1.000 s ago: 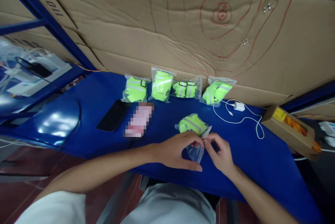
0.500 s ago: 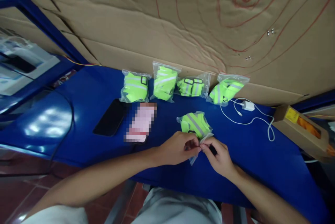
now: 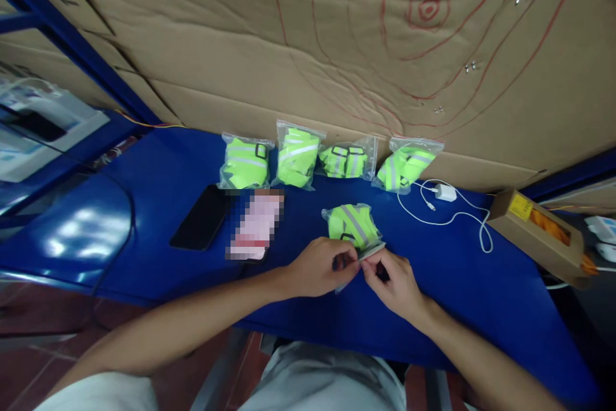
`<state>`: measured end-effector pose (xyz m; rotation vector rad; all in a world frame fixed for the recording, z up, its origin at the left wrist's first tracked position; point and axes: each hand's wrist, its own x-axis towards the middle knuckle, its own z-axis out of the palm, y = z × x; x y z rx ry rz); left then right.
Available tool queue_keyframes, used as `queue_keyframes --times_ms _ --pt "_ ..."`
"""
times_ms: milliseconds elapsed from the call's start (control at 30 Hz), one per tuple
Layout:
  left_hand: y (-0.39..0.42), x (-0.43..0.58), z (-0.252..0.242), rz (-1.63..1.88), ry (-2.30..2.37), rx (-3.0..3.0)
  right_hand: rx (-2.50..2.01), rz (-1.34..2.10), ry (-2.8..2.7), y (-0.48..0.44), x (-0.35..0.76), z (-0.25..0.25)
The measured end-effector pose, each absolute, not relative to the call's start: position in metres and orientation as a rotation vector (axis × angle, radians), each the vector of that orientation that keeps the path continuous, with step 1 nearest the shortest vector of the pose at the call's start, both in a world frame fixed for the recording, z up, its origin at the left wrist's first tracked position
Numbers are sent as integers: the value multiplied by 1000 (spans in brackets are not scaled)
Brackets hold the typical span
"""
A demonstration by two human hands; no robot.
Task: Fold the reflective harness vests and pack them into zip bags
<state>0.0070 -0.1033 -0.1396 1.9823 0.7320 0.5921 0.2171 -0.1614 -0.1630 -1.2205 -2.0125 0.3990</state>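
Note:
A clear zip bag [image 3: 371, 250] lies near the front of the blue table, its open end towards me. Inside it is a folded neon-yellow reflective strap [image 3: 353, 222] with a grey stripe and a dark buckle partly hidden by my fingers. My left hand [image 3: 325, 267] pinches the bag's edge between thumb and finger. Close beside it, fingertips nearly touching, my right hand [image 3: 393, 283] pinches the same edge. Whether the seal is closed at that spot cannot be made out.
Several bagged yellow straps [image 3: 296, 158] stand along the cardboard wall [image 3: 216, 45]. A black phone [image 3: 199, 217] and a lit, blurred-out phone [image 3: 257, 225] lie to the left. Right are a white charger [image 3: 445, 192] with its cable and a cardboard box [image 3: 534, 231]. The blue table [image 3: 158, 206] holds them.
The view has shifted slightly. Both hands still pinch the bag's edge, and a flap of the bag by the right fingers now shows more plainly.

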Motion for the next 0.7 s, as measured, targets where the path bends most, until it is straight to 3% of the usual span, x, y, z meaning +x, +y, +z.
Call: queue_keyframes --times_ms 467,700 --pt "-92 -1 -136 898 841 1916 -1335 557 -1741 -159 217 -169" --pt "-96 -1 -135 1016 711 1683 -1294 989 -1557 -155 223 -176"
